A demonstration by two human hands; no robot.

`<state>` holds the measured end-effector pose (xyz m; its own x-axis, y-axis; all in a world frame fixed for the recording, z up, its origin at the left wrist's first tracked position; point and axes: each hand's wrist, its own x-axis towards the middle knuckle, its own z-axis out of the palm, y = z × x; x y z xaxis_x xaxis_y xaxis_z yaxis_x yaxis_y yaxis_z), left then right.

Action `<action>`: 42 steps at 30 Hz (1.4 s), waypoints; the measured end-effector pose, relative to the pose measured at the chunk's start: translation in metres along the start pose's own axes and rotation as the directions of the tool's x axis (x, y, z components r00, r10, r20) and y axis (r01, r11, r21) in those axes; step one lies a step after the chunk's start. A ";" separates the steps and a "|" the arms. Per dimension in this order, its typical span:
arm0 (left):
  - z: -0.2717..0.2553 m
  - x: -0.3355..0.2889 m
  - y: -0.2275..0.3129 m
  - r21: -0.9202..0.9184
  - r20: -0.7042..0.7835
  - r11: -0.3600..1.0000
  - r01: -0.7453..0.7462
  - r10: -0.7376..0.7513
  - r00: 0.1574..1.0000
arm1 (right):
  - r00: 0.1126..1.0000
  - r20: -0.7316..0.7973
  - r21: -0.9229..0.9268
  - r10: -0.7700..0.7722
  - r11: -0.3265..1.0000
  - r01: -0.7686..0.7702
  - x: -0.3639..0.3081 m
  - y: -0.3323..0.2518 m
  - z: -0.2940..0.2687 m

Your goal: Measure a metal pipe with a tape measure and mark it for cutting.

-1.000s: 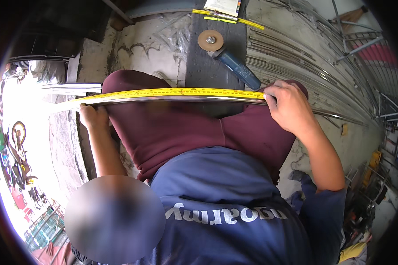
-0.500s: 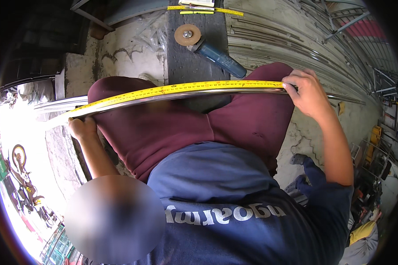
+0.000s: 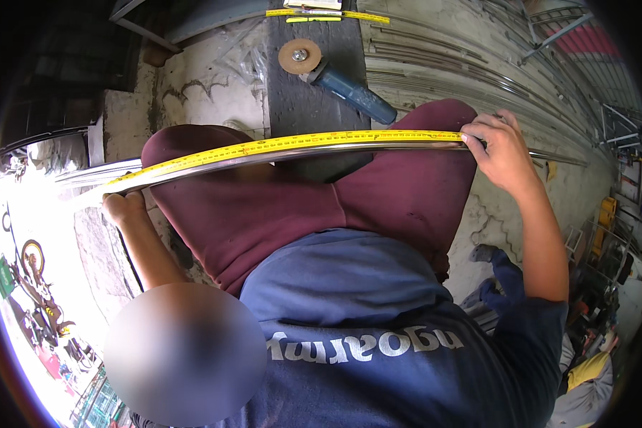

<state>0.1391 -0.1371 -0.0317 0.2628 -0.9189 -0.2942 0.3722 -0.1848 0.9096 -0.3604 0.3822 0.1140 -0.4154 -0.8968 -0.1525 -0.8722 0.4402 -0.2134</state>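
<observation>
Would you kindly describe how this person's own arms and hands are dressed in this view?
Both forearms are bare from the elbow down, and neither the left hand nor the right hand wears a glove. No watch, ring or wristband shows on either. The right upper arm is covered by a short dark blue sleeve of a T-shirt; the left sleeve is out of sight.
</observation>
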 end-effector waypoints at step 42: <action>0.102 -0.233 0.044 0.247 0.969 0.289 -0.925 -0.081 0.234 | 0.983 -0.168 -0.069 -0.074 0.996 0.064 -0.013 0.003 0.016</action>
<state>0.0034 0.0334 0.1073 -0.8312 -0.5376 0.1418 -0.3555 0.7099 0.6080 -0.3539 0.3961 0.0996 -0.3868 -0.9217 0.0284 -0.9126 0.3782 -0.1555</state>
